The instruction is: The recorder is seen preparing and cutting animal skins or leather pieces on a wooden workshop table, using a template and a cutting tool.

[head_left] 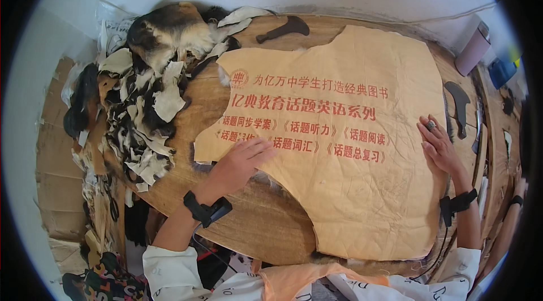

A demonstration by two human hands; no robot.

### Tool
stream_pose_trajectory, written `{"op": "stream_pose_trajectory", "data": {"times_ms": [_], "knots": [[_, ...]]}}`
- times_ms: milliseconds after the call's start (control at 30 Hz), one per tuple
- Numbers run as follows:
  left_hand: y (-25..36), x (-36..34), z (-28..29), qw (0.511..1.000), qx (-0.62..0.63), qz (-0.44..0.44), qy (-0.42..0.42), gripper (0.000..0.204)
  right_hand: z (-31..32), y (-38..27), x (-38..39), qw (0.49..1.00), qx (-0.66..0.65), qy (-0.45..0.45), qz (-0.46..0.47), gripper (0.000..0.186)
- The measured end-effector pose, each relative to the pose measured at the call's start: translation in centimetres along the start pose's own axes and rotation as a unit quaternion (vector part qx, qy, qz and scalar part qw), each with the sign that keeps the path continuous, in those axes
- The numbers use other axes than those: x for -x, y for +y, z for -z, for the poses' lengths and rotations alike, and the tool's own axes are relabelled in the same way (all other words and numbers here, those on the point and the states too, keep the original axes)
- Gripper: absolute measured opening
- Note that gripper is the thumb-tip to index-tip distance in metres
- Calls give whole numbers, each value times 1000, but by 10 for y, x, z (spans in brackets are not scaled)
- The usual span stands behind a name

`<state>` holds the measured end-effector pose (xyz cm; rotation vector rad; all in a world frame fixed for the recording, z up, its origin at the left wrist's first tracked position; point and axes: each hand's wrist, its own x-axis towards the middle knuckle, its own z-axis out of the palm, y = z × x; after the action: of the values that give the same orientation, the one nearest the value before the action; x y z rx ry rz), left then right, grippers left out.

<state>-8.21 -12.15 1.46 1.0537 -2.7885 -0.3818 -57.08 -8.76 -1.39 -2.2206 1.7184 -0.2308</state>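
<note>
A large tan paper pattern (350, 188) with red printing lies flat across the wooden table (254, 216), its edges cut in curves. Dark and pale fur peeks out beneath parts of its edge. My left hand (240, 159) rests on the paper's left part, fingers stretched out and slightly blurred. On the right edge lies my right hand (440, 143), its fingers extended flat and a ring on one of them. Neither hand grips anything. Beyond the right hand is a dark crescent-bladed knife (458, 103). Another such knife (284, 29) lies at the table's far side.
Fur and hide scraps (153, 103) are heaped at the left, spilling over the table's edge. A pink bottle (474, 49) and a blue container (502, 73) stand at the far right. Cardboard (59, 171) leans along the left wall. Cables hang from both wrist straps.
</note>
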Motion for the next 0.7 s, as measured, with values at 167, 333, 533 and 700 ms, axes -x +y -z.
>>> {"op": "stream_pose_trajectory", "data": {"times_ms": [167,333,533,700], "knots": [[5,-8,24,999,-1,9,45,29,5,0,2,999,-32,-4,-4,43],[0,-49,75,997,-21,47,57,25,3,8,-1,998,-34,-1,45,41],[-24,-138,95,983,-94,105,120,9,17,19,-2,959,-275,-63,-39,39],[-60,-188,69,968,-182,127,118,11,6,51,12,456,-873,3,-173,47]]}}
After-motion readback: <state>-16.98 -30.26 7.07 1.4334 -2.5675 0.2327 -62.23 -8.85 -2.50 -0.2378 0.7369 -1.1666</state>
